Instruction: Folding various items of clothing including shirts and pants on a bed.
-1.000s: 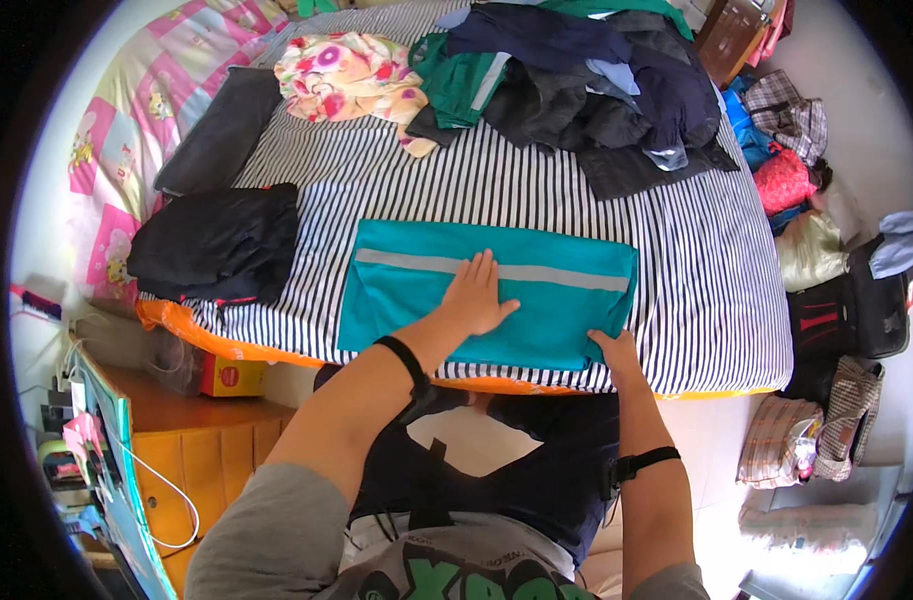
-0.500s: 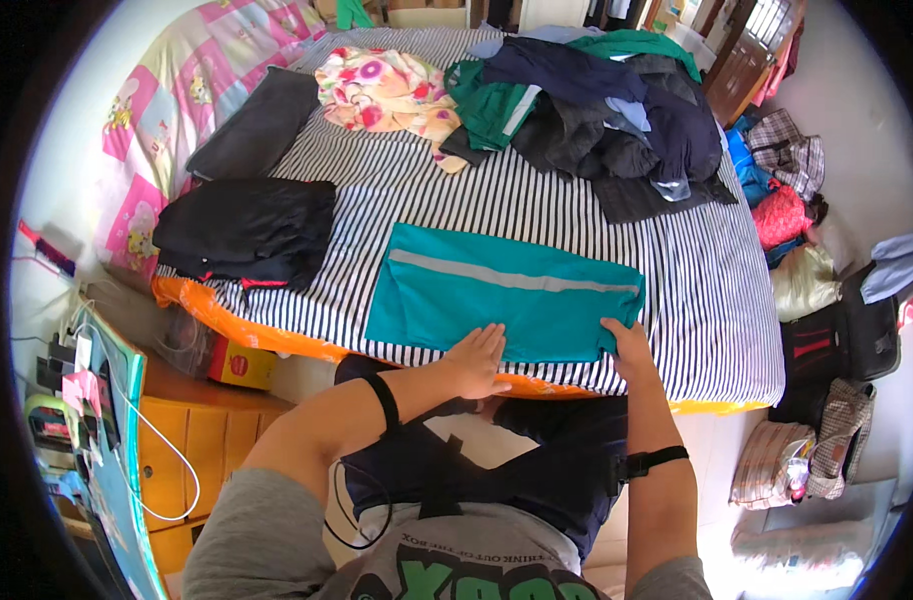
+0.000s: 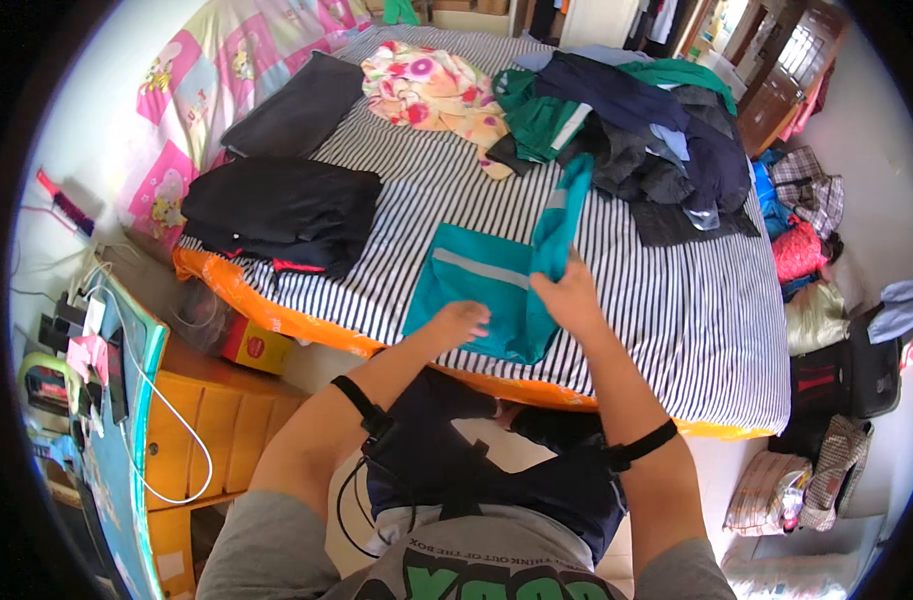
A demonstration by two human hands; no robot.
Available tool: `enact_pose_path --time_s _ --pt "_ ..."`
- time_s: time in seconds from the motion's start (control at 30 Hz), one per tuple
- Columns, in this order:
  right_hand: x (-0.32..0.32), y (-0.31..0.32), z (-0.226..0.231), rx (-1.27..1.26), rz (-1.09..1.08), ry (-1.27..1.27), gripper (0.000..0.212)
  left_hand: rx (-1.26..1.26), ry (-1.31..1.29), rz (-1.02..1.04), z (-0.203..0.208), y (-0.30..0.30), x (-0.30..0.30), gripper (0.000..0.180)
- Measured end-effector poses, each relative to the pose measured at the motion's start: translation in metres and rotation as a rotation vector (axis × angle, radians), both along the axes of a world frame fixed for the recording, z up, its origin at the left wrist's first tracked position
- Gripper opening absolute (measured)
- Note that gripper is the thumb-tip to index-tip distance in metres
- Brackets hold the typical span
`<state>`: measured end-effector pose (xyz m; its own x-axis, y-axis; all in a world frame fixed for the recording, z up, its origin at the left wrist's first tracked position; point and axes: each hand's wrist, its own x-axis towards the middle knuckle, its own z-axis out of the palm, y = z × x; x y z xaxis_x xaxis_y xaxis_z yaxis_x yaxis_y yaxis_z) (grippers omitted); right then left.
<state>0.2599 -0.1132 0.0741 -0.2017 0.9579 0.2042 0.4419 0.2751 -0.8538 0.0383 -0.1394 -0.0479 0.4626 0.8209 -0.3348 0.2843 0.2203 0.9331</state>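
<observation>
A teal garment [image 3: 477,290] with a grey stripe lies at the near edge of the bed, its left part flat. Its right part is lifted and being folded over toward the left. My right hand [image 3: 574,296] is closed on that raised part, thumb toward the left. Over the near left part of the cloth is my left hand [image 3: 462,324], fingers loosely apart and nothing gripped. Whether its fingertips touch the fabric is hard to tell. What the right fingers do behind the fold is hidden.
The striped bed sheet [image 3: 667,330] lies under everything. Left are a stack of folded black clothes [image 3: 282,210] and a dark grey folded garment [image 3: 295,105]. Farther back lie a flowered cloth [image 3: 427,90] and a heap of dark and green clothes [image 3: 637,125]. A wooden cabinet [image 3: 212,435] stands at left.
My right hand has lifted the garment's right end and carried it leftward, folding it up. The left hand has drawn its fingers in a little. The view has shifted slightly.
</observation>
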Motion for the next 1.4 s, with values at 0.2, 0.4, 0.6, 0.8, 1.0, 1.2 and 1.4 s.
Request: enact_pose_path --time_s 0.2,0.4,0.6,0.8,1.0,1.2,1.4 --pt "-0.067 -0.025 -0.042 -0.224 0.370 -0.320 0.059 -0.555 -0.622 0.626 0.011 0.005 -0.077 0.082" --pt "-0.014 -0.040 -0.107 -0.112 0.261 -0.754 0.076 -0.287 -0.230 0.517 -0.005 0.015 -0.078 0.059" --pt "0.003 -0.059 -0.127 0.021 0.261 -0.760 0.089 -0.029 -0.356 0.618 0.037 0.035 -0.044 0.044" --pt "-0.004 -0.072 -0.131 0.134 0.099 -0.571 0.079 -0.104 -0.231 0.692 0.009 0.050 -0.065 0.043" --pt "0.002 -0.063 -0.117 0.128 0.117 -0.637 0.063 -0.242 0.033 0.671 -0.024 0.042 -0.083 0.049" --pt "0.019 0.019 -0.119 0.030 0.059 -0.172 0.037 -0.307 0.042 0.473 0.007 0.031 -0.068 0.073" --pt "0.046 0.112 -0.133 -0.084 -0.024 -0.156 0.044 -0.330 0.033 0.465 -0.010 0.037 -0.074 0.077"
